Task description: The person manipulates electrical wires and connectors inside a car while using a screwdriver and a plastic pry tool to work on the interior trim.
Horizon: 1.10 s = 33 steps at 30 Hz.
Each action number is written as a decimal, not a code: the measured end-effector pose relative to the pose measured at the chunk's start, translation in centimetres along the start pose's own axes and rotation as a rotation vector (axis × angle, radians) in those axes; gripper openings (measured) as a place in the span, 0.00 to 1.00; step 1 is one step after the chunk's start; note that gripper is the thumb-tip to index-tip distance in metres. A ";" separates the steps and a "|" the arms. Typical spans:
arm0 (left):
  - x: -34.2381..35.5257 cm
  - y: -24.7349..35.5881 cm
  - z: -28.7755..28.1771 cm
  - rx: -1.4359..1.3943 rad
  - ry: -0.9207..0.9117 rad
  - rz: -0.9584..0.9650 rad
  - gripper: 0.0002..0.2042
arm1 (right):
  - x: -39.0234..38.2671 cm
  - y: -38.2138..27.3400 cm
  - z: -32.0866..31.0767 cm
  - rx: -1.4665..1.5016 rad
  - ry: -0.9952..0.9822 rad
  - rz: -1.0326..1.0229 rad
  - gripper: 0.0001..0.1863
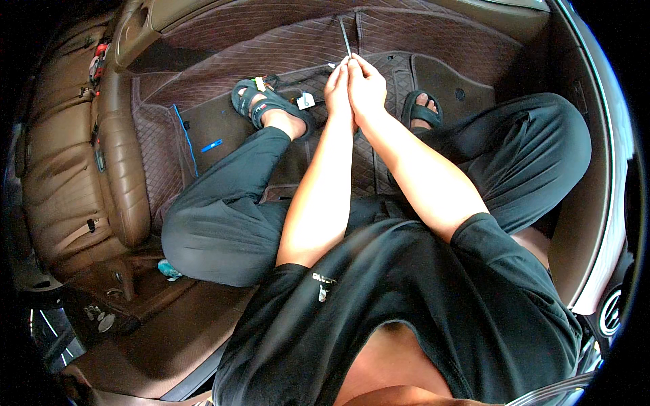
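Both my arms reach forward, and the hands meet at the fingertips in front of the quilted brown lining (433, 37). My left hand (338, 93) and my right hand (367, 86) are closed side by side around the near end of a thin grey strip (344, 34). The strip points away from me toward the lining; whether it touches it I cannot tell. The fingertips are partly hidden by the backs of the hands. A white tag (306, 101) lies left of my left hand, near a dark cord (298, 82).
My sandalled left foot (271, 108) and right foot (422, 110) rest on the car floor on either side. A blue pen-like tool (211, 145) and a blue strip (185, 139) lie left. Brown leather seats (68, 142) line the left; a door panel (596, 223) stands right.
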State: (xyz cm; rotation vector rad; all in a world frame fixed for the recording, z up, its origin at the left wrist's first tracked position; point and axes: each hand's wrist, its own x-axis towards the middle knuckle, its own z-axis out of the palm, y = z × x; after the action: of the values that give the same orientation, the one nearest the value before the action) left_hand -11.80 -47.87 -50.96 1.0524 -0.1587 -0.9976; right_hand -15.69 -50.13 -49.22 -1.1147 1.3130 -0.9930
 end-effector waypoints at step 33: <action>2.6 0.9 -0.2 0.095 -0.032 -0.046 0.17 | 1.4 0.0 1.6 0.061 0.070 0.109 0.18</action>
State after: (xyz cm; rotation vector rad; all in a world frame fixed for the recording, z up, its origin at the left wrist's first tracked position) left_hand -9.66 -49.56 -51.24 1.1312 -0.2110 -1.0574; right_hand -14.10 -51.39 -49.57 -0.9592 1.3755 -0.9925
